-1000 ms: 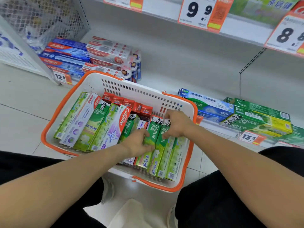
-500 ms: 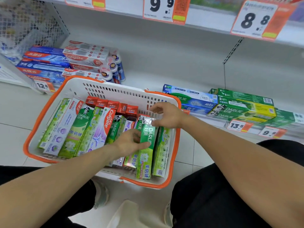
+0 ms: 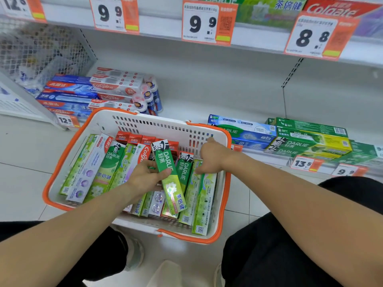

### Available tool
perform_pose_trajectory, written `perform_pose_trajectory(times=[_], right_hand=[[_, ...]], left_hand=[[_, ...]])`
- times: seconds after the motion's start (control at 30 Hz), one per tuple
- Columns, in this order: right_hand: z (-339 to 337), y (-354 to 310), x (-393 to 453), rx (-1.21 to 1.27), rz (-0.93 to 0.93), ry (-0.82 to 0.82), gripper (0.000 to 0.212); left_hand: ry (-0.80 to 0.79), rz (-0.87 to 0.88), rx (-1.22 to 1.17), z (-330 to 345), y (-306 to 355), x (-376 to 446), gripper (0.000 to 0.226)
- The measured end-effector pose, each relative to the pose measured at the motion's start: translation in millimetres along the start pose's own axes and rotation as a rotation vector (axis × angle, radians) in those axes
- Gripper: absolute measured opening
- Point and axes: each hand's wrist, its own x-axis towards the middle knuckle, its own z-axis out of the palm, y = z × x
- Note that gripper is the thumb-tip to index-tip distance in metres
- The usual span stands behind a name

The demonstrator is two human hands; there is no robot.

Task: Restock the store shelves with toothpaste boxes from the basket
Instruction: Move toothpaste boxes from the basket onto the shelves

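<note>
At the bottom of the frame, two dark trouser legs and a pale shoe [image 3: 134, 255] frame the tiled floor [image 3: 22, 183]. Both bare forearms reach up from the lower corners into the basket [image 3: 224, 195], white with an orange rim, at frame centre.

The left hand [image 3: 145, 177] grips a green Darlie box [image 3: 169, 175], thumb across its face and fingers curled beneath; the box is tilted, its top end raised above the others. The right hand [image 3: 209, 157], just right of it, has its fingers curled down among the green boxes [image 3: 199, 195] at the basket's right side; whether they hold one I cannot tell.

More toothpaste boxes lie side by side in the basket's left half, with small red boxes [image 3: 134, 138] standing along the far wall.

Beyond the basket is the bottom shelf [image 3: 186, 104]. At left centre lie stacked Colgate boxes [image 3: 83, 92] with small bottles [image 3: 151, 96] beside them; at right centre lie blue boxes [image 3: 242, 131] and green Darlie packs [image 3: 310, 141]. Price tags [image 3: 207, 21] hang along the upper shelf edge across the top of the frame.
</note>
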Motion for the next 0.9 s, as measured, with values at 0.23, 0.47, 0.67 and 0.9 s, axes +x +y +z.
perform_pose_trajectory(times=[0.23,0.47,0.67,0.9], right_hand=[[-39,5,-17,0.213,0.025,-0.001,0.064],[-74,31,-28,0.731,-0.013,0.215,0.039],[-81,40,-34,1.247,0.054,0.271,0.041],[-79,26,-33,1.485,0.016,0.299,0.03]], left_hand=[[-0.027,0.023,-0.147,-6,10,-5,0.025],[-0.069,-0.027,-0.304,-15,31,2,0.041],[-0.064,-0.009,-0.431,-17,49,0,0.041],[-0.103,0.045,-0.422,-6,58,-5,0.043]])
